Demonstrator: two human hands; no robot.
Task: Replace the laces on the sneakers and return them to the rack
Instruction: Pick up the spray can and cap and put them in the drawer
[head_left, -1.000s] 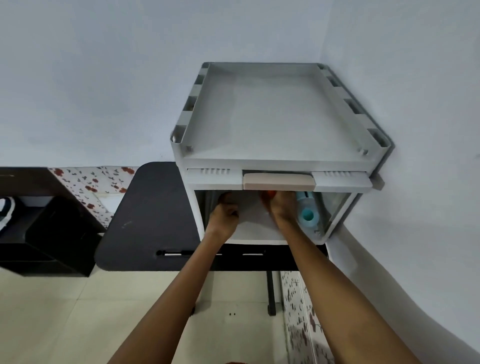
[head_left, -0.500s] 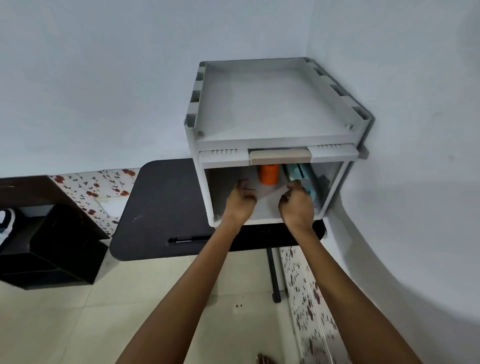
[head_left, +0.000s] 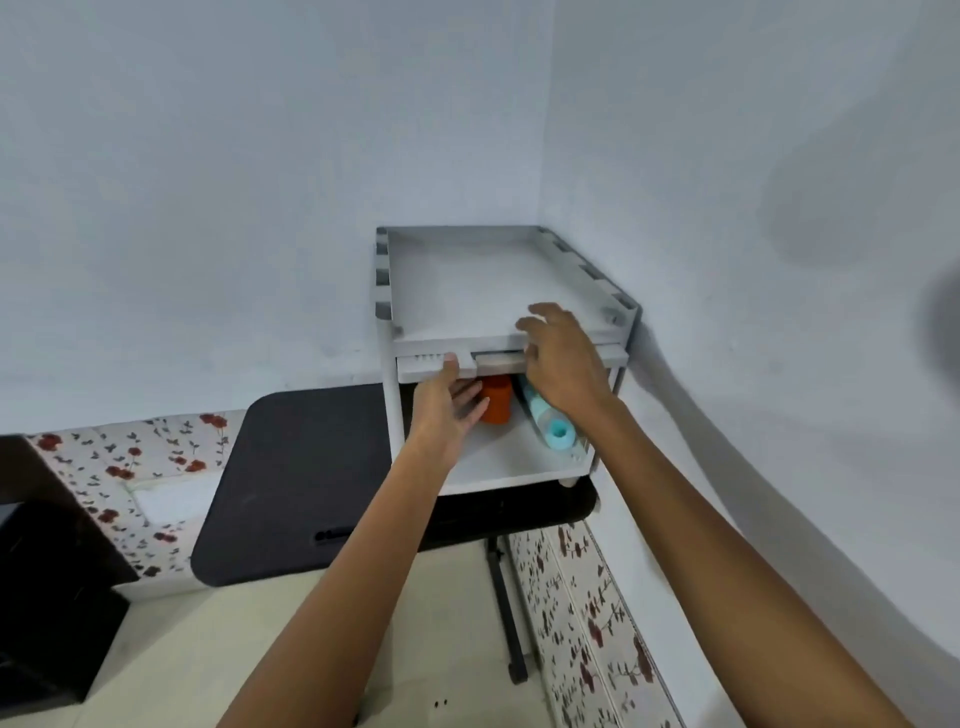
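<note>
Sneakers are not to be seen anywhere in the frame, so where they are cannot be told. The grey rack (head_left: 498, 280) fills the centre, standing on the right end of a dark table (head_left: 311, 467) in the corner of the room.

The right hand (head_left: 563, 369) hovers at the front edge of the rack's top tray, fingers spread and relaxed, holding nothing. The left hand (head_left: 444, 415), just left of centre, has its thumb on the face of the grey flap (head_left: 423, 364) and its fingers straight beneath it, reaching into the compartment without curling round anything.

The step looks like working this flap. It would go best with the right hand on the beige handle (head_left: 498, 359) in the flap's middle and the left steadying the edge, moving it evenly so it does not twist. The left fingers should come clear before it shuts, and should not nudge the orange cup (head_left: 497, 405) or the blue bottle (head_left: 550, 426) lying beside it.
</note>
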